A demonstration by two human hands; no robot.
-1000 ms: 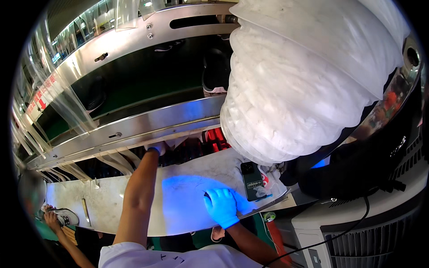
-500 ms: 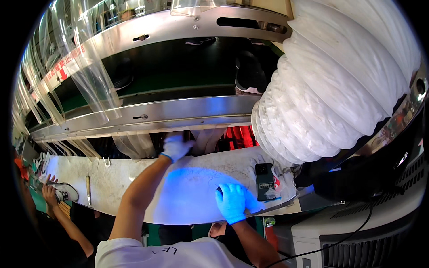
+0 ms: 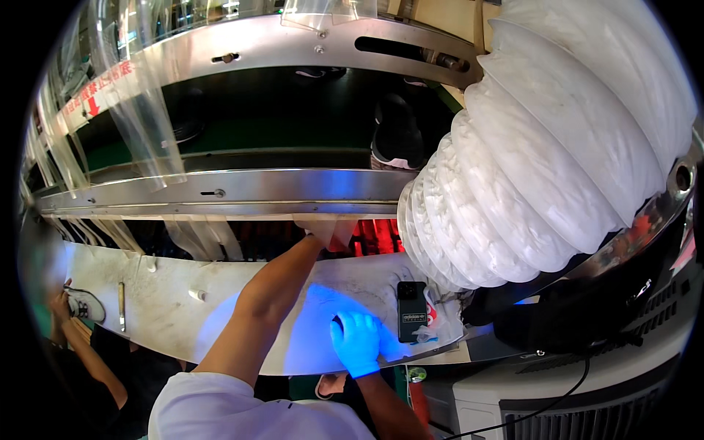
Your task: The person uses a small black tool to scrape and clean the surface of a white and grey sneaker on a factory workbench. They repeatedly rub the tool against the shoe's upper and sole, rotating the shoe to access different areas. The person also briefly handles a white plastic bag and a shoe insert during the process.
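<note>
Two gloved hands work apart: left hand (image 3: 326,233) reaches under the rail (image 3: 220,192), grip hidden; right hand (image 3: 357,343) rests spread on the counter (image 3: 169,315) and could knock the phone (image 3: 411,311) off.

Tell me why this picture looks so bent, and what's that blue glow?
Head view: the fisheye lens bows the steel rail and leaves black corners. A blue light pools on the white table, tinting the gloved right hand. The left hand reaches into shadow under the rail. The white ribbed duct is brightly lit.
</note>
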